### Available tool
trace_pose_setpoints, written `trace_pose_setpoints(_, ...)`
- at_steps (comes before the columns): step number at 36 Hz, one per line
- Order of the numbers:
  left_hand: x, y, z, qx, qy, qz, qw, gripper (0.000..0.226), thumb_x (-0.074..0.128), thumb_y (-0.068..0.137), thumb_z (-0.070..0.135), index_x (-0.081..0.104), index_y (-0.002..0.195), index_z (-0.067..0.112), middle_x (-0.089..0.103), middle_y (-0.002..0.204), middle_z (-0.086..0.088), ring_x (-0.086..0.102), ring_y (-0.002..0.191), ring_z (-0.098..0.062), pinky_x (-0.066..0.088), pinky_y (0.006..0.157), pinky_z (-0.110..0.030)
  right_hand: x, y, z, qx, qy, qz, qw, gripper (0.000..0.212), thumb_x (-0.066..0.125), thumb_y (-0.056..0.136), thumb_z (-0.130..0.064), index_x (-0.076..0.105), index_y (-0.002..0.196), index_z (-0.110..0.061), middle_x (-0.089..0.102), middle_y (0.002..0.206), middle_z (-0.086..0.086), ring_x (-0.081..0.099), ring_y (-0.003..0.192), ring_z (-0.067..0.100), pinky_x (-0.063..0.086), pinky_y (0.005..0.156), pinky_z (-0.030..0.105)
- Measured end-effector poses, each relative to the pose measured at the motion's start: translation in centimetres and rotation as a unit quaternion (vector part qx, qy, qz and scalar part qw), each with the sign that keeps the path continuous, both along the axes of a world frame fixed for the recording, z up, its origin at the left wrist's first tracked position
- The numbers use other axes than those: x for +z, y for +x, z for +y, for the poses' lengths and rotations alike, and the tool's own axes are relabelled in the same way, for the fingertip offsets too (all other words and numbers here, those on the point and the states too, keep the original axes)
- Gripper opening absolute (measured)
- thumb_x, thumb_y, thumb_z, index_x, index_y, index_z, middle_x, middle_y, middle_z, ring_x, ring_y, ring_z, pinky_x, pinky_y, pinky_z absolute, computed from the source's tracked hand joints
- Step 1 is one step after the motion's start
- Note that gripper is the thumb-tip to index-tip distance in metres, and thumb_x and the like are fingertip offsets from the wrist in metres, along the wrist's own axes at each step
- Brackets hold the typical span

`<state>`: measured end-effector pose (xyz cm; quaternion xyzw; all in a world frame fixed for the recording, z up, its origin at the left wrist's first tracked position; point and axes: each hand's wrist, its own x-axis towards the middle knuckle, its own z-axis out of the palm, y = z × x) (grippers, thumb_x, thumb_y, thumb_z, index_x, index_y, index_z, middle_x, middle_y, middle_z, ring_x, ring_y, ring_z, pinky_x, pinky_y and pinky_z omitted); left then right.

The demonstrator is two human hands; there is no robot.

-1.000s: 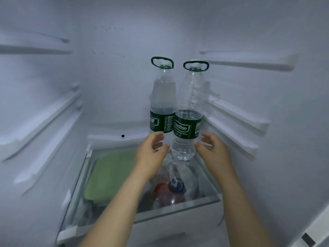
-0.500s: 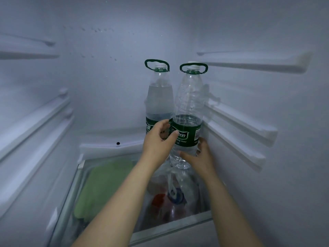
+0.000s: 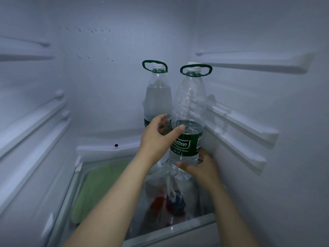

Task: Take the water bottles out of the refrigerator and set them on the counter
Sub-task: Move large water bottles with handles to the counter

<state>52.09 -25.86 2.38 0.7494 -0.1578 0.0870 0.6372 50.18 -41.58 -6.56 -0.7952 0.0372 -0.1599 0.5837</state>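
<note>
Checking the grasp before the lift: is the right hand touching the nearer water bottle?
Touching. The head view shows the right hand gripping the nearer water bottle: thumb across its front below the green label, fingers round its right side.

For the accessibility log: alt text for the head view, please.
A person's left hand and right hand grip the nearer water bottle inside a refrigerator, at its label and near its base. A second bottle stands upright just behind it.
</note>
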Motion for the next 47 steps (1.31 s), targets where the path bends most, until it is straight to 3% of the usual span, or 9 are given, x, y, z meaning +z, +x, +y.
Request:
trace_pose_setpoints(6,0.9,-1.0,-0.4,-0.029,0.016,-0.012,0.999,0.103,0.079,0.049,0.064,0.044,0.139,0.026,0.059,0.13,0.011,0.059,0.115,-0.008,0.051,0.099,-0.036,0.4,-2.8,-0.4,0.055,0.003,0.026,0.998,0.057,0.089,0.063,-0.022,0.057,0.106,-0.042,0.07,0.096,-0.025,0.066,0.091,-0.006,0.053,0.072,0.017)
trace_pose_setpoints(12,1.5,-1.9,-0.8,-0.066,0.015,-0.027,0.997,0.066,0.085,0.058,0.047,0.061,0.116,0.028,0.072,0.106,0.012,0.068,0.098,-0.005,0.055,0.091,-0.039,0.4,-4.3,-0.6,0.072,-0.007,0.043,0.996,0.065,0.09,0.061,-0.032,0.051,0.109,-0.052,0.065,0.107,-0.028,0.063,0.1,-0.004,0.055,0.083,0.026)
trace_pose_setpoints(18,1.7,-2.8,-0.8,-0.071,0.004,-0.031,0.997,0.053,0.085,0.065,0.034,0.064,0.113,0.026,0.073,0.103,0.01,0.07,0.094,-0.005,0.057,0.088,-0.035,0.8,-5.3,0.3,0.103,-0.013,0.011,0.994,0.066,0.086,0.068,-0.013,0.045,0.106,-0.049,0.06,0.093,-0.046,0.056,0.094,-0.023,0.047,0.07,0.002)
trace_pose_setpoints(22,1.8,-3.7,-0.6,-0.073,-0.005,-0.034,0.997,0.056,0.085,0.065,0.032,0.061,0.116,0.027,0.072,0.105,0.013,0.069,0.095,-0.001,0.057,0.085,-0.03,0.6,-5.3,1.0,0.078,-0.005,-0.011,0.997,0.078,0.091,0.061,-0.022,0.043,0.118,-0.049,0.061,0.113,-0.03,0.058,0.106,-0.012,0.051,0.082,0.014)
trace_pose_setpoints(29,1.5,-5.5,0.5,-0.064,-0.019,-0.049,0.997,0.054,0.086,0.066,0.029,0.061,0.114,0.033,0.071,0.104,0.018,0.067,0.094,0.004,0.055,0.08,-0.019,0.0,-6.3,2.1,0.05,0.011,-0.013,0.999,0.085,0.092,0.053,-0.034,0.046,0.124,-0.044,0.063,0.119,-0.022,0.061,0.107,-0.004,0.055,0.091,0.029)
trace_pose_setpoints(38,2.4,-8.5,1.9,-0.081,-0.023,-0.062,0.994,0.057,0.086,0.064,0.033,0.058,0.113,0.037,0.07,0.104,0.02,0.066,0.093,0.006,0.054,0.079,-0.018,0.9,-10.0,4.1,0.037,0.019,-0.031,0.999,0.079,0.092,0.058,-0.025,0.046,0.117,-0.049,0.061,0.115,-0.03,0.059,0.102,-0.015,0.051,0.082,0.01)
trace_pose_setpoints(42,3.0,-9.8,2.0,-0.096,-0.041,-0.074,0.992,0.045,0.086,0.064,0.034,0.058,0.1,0.042,0.071,0.101,0.02,0.068,0.094,0.002,0.056,0.083,-0.027,1.8,-12.3,4.5,0.035,0.033,-0.035,0.998,0.08,0.091,0.057,-0.017,0.05,0.122,-0.04,0.067,0.114,-0.024,0.063,0.103,-0.006,0.054,0.081,0.014)
trace_pose_setpoints(45,3.2,-10.8,1.7,-0.103,-0.048,-0.083,0.99,0.044,0.086,0.064,0.037,0.059,0.098,0.043,0.071,0.1,0.022,0.068,0.094,0.001,0.057,0.085,-0.032,2.8,-14.2,5.0,0.036,0.018,-0.033,0.999,0.079,0.087,0.066,-0.013,0.047,0.131,-0.034,0.06,0.127,-0.019,0.059,0.113,-0.003,0.051,0.096,0.022)
trace_pose_setpoints(47,3.1,-11.5,1.5,-0.112,-0.052,-0.081,0.989,0.049,0.086,0.06,0.043,0.059,0.102,0.041,0.07,0.101,0.022,0.067,0.095,0.001,0.057,0.086,-0.032,2.8,-15.4,4.9,0.023,0.004,-0.037,0.999,0.074,0.087,0.068,-0.014,0.048,0.124,-0.042,0.061,0.123,-0.025,0.059,0.112,-0.005,0.051,0.092,0.018)
